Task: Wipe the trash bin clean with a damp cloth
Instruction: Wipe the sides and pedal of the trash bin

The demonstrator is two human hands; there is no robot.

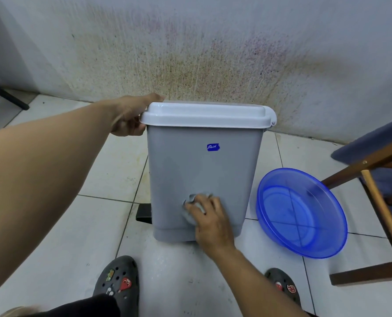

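A grey plastic trash bin (201, 170) with a white lid (207, 114) stands upright on the tiled floor near the stained wall. A small blue sticker (213, 147) is on the side facing me. My left hand (130, 117) grips the lid's left edge and the bin's top rim. My right hand (209, 217) presses a crumpled grey cloth (191, 208) against the lower part of the bin's side. A black pedal (144, 213) sticks out at the bin's lower left.
A blue translucent basin (301, 212) holding water sits on the floor right of the bin. A wooden chair frame (373, 195) with blue fabric stands at the far right. My two dark clogs (117, 280) rest on the tiles below. A black bar (6, 94) lies far left.
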